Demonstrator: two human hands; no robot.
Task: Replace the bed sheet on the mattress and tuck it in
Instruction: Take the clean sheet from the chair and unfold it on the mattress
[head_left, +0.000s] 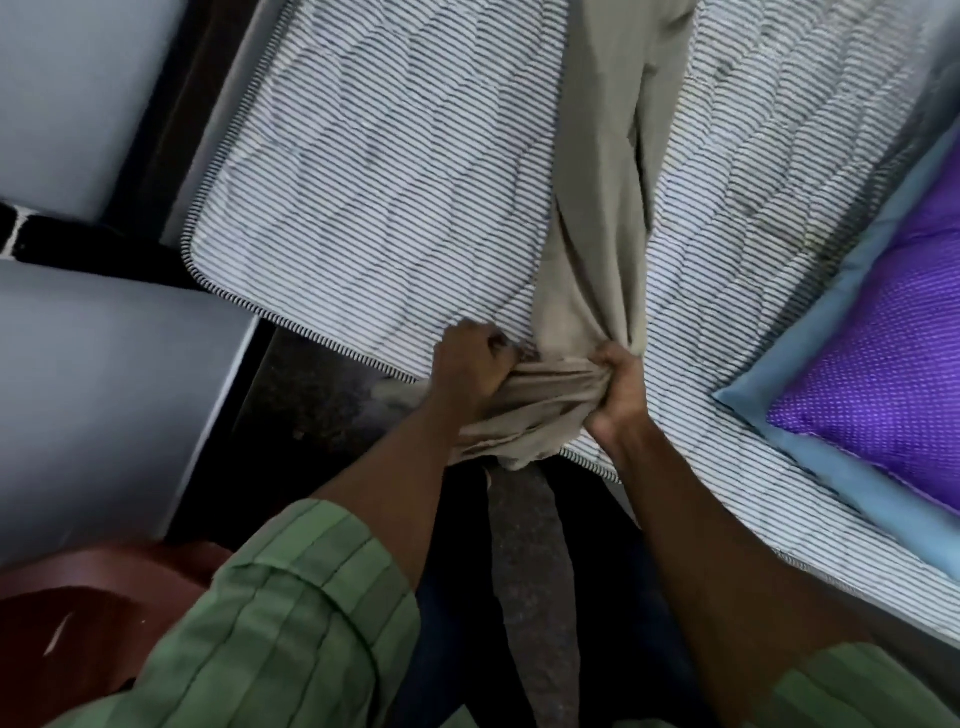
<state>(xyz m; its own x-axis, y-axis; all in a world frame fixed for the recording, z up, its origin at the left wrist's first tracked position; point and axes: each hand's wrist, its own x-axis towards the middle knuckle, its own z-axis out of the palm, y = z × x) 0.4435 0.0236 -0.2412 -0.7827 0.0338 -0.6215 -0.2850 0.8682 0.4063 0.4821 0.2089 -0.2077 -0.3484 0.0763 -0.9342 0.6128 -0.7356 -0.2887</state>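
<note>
Both hands, left hand (470, 366) and right hand (618, 387), grip the bunched beige sheet (597, 234) at the striped mattress (363, 208) edge.

The beige sheet (602, 171) runs past the top edge beyond both hands. Right of the right hand (618, 389), the purple pillow (883, 364) is cropped. Bunched cloth hides the left hand's (470, 369) fingertips.
</note>
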